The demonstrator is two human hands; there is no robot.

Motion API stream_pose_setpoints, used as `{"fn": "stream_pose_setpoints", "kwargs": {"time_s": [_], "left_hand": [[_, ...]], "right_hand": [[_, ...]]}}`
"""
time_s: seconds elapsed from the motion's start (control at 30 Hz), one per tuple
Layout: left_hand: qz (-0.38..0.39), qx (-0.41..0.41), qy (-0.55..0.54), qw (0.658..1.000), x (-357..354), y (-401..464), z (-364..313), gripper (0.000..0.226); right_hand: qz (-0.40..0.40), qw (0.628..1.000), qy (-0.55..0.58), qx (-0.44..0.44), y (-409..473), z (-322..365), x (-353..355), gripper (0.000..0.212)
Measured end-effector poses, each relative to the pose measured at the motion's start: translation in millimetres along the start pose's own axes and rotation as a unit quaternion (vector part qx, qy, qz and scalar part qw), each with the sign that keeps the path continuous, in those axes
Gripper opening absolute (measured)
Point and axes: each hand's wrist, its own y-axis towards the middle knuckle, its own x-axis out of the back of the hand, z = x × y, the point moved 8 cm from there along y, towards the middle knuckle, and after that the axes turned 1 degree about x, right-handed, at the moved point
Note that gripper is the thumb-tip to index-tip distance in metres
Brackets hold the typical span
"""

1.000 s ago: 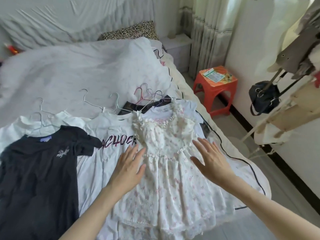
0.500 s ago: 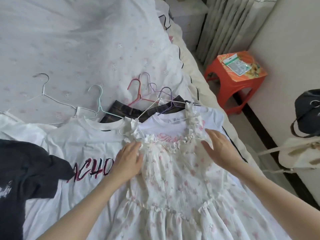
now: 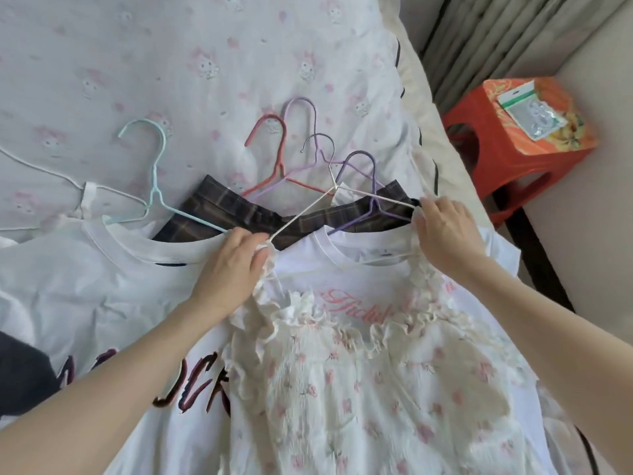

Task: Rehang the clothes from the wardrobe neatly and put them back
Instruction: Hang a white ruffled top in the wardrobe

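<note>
Since half a second ago our hands have slid up from the bodice of the floral dress (image 3: 359, 382) to its shoulders. Our left hand (image 3: 233, 269) now pinches the ruffled left strap at the end of the white hanger (image 3: 334, 190), and our right hand (image 3: 445, 231) has its fingers curled round the strap at the other end. The dress lies flat on the bed (image 3: 171, 63), overlapping the white T-shirt with pink script (image 3: 346, 258), just below the plaid garment (image 3: 219, 214) and the cluster of coloured hangers (image 3: 284, 156).

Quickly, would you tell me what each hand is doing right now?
Left hand: pinches the floral dress strap at the white hanger.
Right hand: pinches the dress's other strap.
</note>
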Motion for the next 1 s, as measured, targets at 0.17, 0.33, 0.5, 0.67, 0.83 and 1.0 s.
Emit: {"fn": "stream_pose_setpoints", "kwargs": {"time_s": [0.17,0.33,0.5,0.67,0.83,1.0], "left_hand": [[-0.016,0.015,-0.062,0.998,-3.9,-7.0,0.3,0.019],[-0.05,0.013,-0.099,0.994,20.1,-19.7,-16.1,0.025],[-0.093,-0.006,-0.09,0.992,63.0,-30.5,-54.0,0.025],[-0.108,-0.088,-0.115,0.984,101.5,-50.2,-135.8,0.026],[-0.153,-0.213,-0.132,0.956,139.8,-100.9,-249.3,0.029],[-0.156,-0.323,-0.161,0.919,153.7,-189.9,-352.8,0.035]], "right_hand": [[-0.019,0.999,0.041,0.007,2.1,-5.0,-1.9,0.029],[-0.072,0.991,0.065,0.095,-26.0,-5.2,35.2,0.044],[-0.103,0.985,0.096,0.094,-71.5,-22.5,101.6,0.037],[-0.131,0.981,0.142,0.034,-147.9,-68.5,175.7,0.023],[-0.233,0.956,0.155,-0.082,-273.2,-123.3,253.5,0.022],[-0.326,0.912,0.18,-0.172,-437.6,-158.7,300.1,0.033]]}}
